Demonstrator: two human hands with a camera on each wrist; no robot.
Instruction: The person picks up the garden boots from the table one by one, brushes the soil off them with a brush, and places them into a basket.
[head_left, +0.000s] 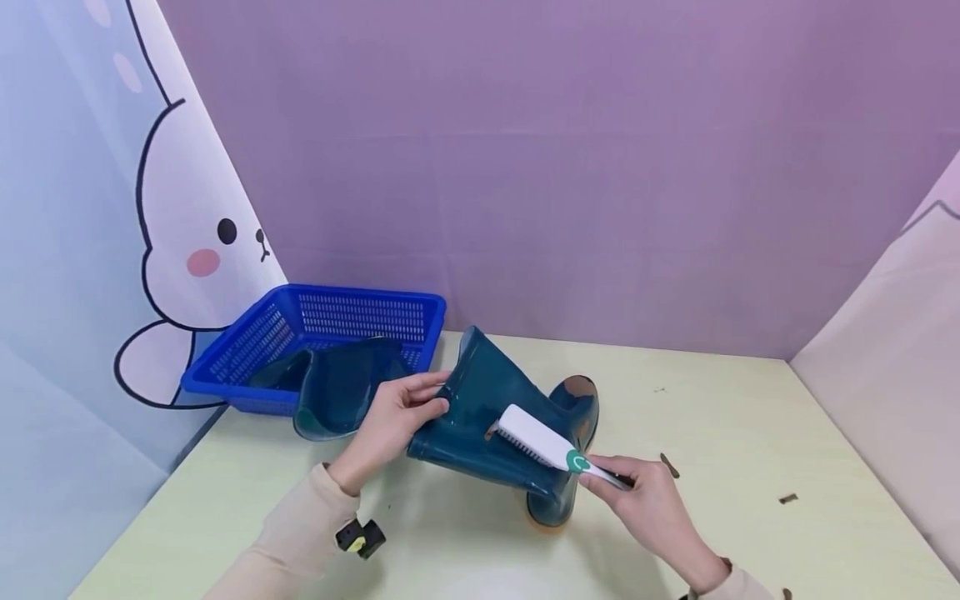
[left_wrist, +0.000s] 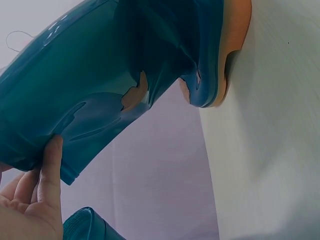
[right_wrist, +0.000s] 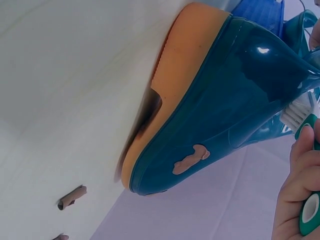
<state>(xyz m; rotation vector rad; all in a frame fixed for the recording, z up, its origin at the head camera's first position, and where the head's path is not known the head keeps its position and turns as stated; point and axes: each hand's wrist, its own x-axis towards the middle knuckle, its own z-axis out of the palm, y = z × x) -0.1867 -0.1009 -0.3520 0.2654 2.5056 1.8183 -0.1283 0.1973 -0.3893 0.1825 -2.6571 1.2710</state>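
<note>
A teal rain boot is tilted over the table, its opening toward the left and its orange sole at the table. My left hand pinches the rim of the shaft between thumb and fingers. In my right hand is the handle of a white and green scrub brush. Its bristles face the shaft, by a brown patch on it. In the right wrist view, another brown patch sticks to the boot's foot. The left wrist view also shows a brown patch on the shaft.
A blue plastic basket stands at the back left, with a second teal boot leaning out over its front rim. Several brown flakes lie on the pale table to the right. A purple backdrop rises behind.
</note>
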